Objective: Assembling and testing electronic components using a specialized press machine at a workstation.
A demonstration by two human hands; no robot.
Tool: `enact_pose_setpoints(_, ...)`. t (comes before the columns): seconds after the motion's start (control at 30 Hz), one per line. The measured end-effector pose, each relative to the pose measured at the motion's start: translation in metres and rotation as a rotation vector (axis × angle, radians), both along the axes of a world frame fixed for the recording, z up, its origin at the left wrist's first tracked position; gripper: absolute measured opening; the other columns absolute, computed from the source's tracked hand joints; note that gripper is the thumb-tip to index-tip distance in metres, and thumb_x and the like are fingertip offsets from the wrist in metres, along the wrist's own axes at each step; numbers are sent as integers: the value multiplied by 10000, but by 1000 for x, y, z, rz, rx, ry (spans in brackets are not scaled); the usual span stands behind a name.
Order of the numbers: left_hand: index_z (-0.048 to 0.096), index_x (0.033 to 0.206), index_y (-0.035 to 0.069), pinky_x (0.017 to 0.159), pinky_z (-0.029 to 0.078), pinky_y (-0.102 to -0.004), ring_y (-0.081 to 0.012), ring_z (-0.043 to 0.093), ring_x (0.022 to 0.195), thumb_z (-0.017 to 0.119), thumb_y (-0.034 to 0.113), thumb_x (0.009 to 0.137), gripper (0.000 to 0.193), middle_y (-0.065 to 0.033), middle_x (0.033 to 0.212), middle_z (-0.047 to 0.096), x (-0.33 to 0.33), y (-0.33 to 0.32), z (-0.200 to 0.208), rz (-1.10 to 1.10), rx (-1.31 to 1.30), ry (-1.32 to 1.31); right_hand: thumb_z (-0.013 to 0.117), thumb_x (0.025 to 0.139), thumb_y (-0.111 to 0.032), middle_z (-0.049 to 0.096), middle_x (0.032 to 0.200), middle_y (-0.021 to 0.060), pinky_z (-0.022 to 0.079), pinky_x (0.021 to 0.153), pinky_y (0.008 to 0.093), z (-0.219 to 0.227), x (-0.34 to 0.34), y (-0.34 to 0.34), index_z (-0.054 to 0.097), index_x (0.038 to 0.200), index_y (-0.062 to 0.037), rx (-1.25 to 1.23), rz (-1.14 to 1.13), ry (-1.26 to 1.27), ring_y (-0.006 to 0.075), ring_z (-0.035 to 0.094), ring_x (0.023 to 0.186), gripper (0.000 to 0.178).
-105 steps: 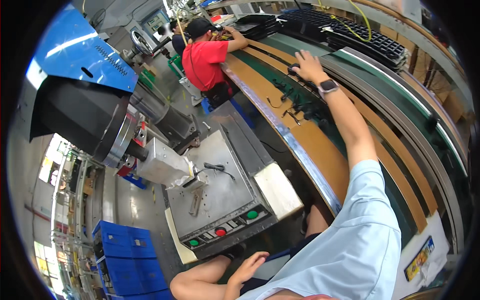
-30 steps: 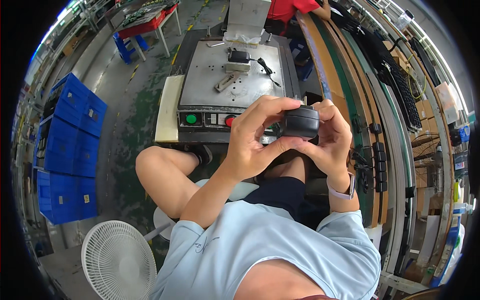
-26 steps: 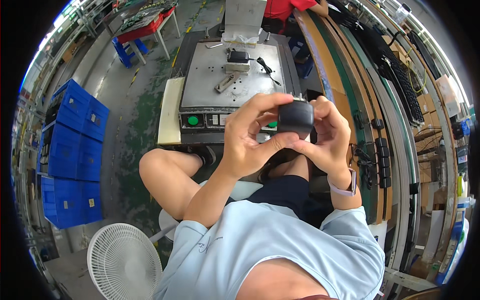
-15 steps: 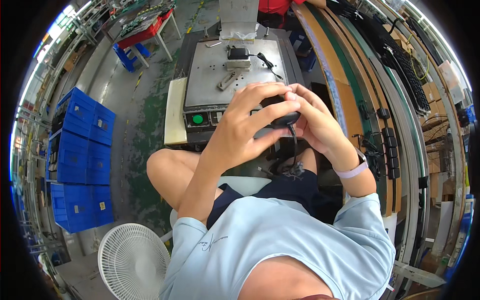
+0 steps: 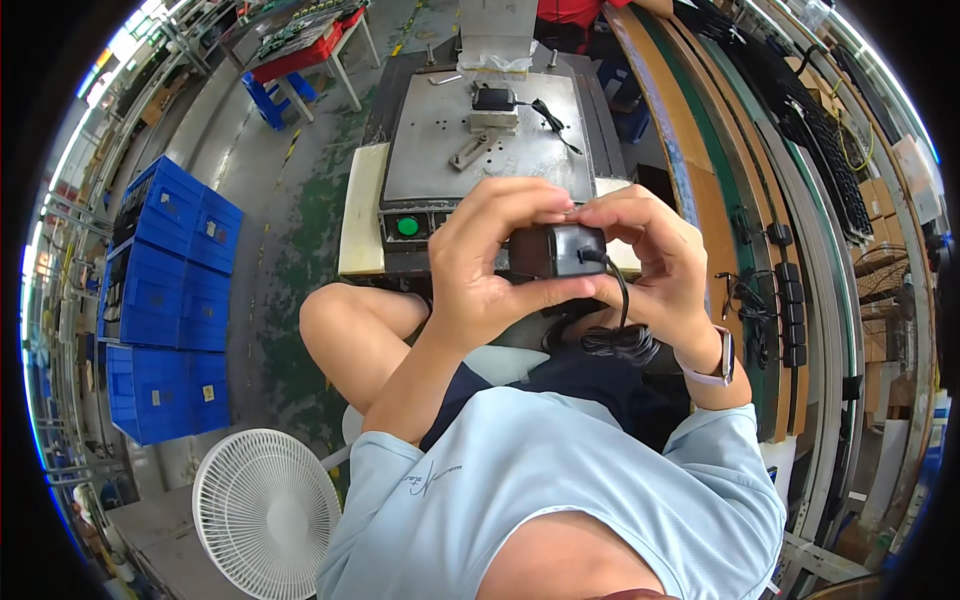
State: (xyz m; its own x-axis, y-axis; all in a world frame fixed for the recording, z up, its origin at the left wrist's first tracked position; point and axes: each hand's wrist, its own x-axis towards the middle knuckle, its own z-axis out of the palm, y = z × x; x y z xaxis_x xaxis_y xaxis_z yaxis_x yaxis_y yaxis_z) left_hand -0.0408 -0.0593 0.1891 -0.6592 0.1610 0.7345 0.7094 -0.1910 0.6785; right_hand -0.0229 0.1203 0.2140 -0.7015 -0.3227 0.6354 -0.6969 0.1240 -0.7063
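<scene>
A black power adapter (image 5: pixel 574 250) is held up between my two hands, above my lap. My left hand (image 5: pixel 476 262) closes round its left side, fingers along the top and thumb underneath. On the right, my right hand (image 5: pixel 660 255) grips it with curled fingers and thumb. The adapter's cord leaves its right end and hangs down to a bundled coil of black cable (image 5: pixel 620 345). Beyond my hands, a second black adapter (image 5: pixel 494 99) rests on a metal block (image 5: pixel 492 122), its tied cable (image 5: pixel 549 122) lying to the right on the machine's metal plate (image 5: pixel 425 165).
A green button (image 5: pixel 407 226) sits on the machine's front. Black adapters with cords (image 5: pixel 790 315) line the conveyor at right. Stacked blue crates (image 5: pixel 150 290) stand at left, above a white fan (image 5: pixel 268 515). A person in red (image 5: pixel 570 12) is at the far end.
The held adapter has turned, so its cord end now faces right and more of its casing shows. My hands have shifted slightly to the right, and the coiled cable has come into clearer view.
</scene>
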Motion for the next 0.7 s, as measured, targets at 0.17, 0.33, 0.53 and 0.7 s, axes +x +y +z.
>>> enact_pose_setpoints(0.17, 605, 1104, 33, 825, 512, -329, -233, 632, 924, 848, 120, 667, 508, -133, 1052, 661, -2, -3, -5, -9, -97, 72, 689, 739, 10, 584, 997, 107, 499, 663, 246, 14, 5, 4, 617, 1026, 38, 106, -39, 64, 166, 543, 797, 297)
enact_pose_setpoints(0.33, 602, 1086, 28, 805, 509, -317, -227, 627, 895, 844, 127, 660, 500, -106, 1051, 656, 1, -5, -1, 101, -287, 133, 681, 787, -32, 559, 914, 128, 486, 689, 268, 40, 15, 20, 569, 975, 49, 330, 14, -15, 204, 531, 746, 234)
enact_pose_setpoints(0.53, 606, 1079, 25, 788, 507, -309, -227, 621, 877, 839, 124, 650, 497, -93, 1039, 659, 7, -2, 4, 215, -343, 130, 627, 835, -40, 521, 872, 107, 414, 589, 284, 38, 18, 11, 552, 877, 31, 682, -183, 156, 206, 462, 670, 111)
enact_pose_setpoints(0.7, 618, 1073, 25, 789, 515, -314, -234, 623, 878, 830, 91, 652, 476, -99, 1042, 661, 11, -1, 11, 240, -369, 148, 607, 833, -1, 487, 809, 94, 365, 543, 310, 20, 4, 15, 529, 795, 3, 620, -140, 366, 215, 424, 620, 87)
